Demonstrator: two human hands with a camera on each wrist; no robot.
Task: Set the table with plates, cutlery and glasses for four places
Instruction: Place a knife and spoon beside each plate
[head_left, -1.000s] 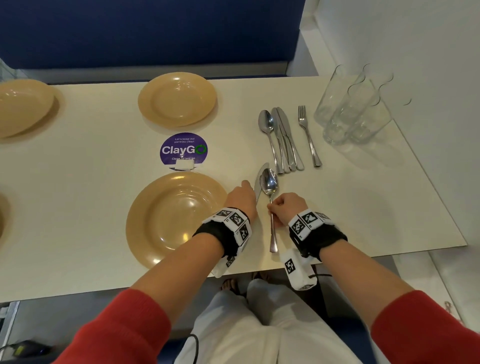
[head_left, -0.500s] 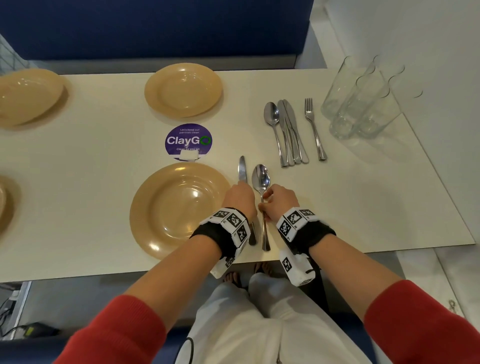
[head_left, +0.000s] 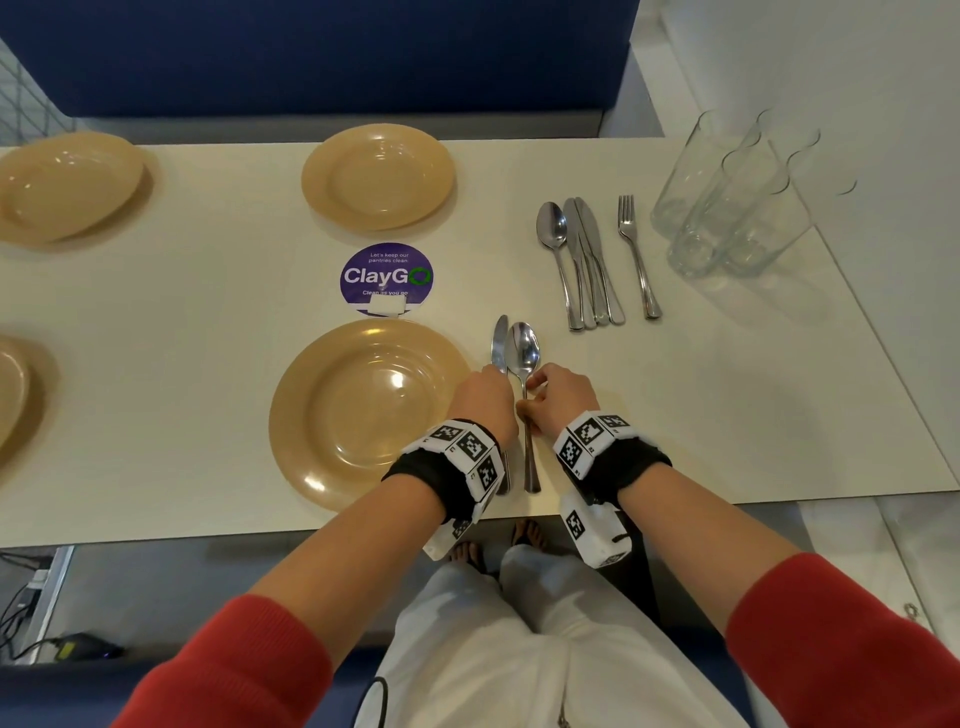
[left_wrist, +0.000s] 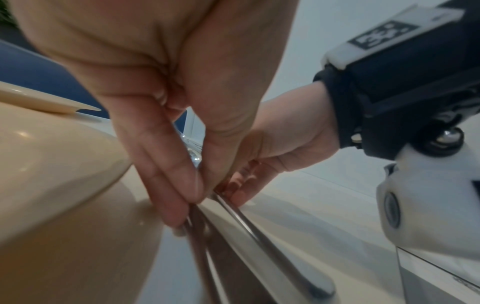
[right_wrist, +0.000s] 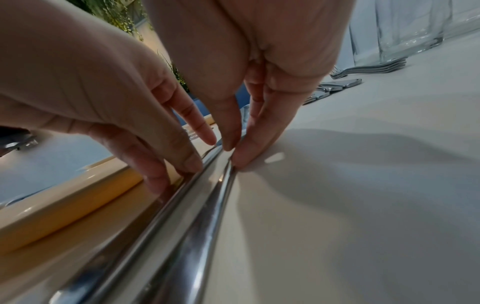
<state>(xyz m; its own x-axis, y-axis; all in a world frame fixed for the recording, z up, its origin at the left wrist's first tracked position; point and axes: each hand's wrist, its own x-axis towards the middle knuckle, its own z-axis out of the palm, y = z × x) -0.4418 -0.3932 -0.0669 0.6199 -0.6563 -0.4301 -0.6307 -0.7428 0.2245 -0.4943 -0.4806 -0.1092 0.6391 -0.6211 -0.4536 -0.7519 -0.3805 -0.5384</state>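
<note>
Only readable thing we can find: the round purple sticker (head_left: 386, 278) on the table (head_left: 727, 395), between the near plate (head_left: 332, 415) and far plate (head_left: 378, 176). Big "ClayGo", above it "Let's keep our pantries clean", below probably "Clean as you go", half hidden.

Knife (head_left: 500, 340) and spoon (head_left: 523, 348) side by side right of near plate (head_left: 284, 415), spare cutlery (head_left: 587, 260) behind, glasses (head_left: 727, 208) far right
</note>
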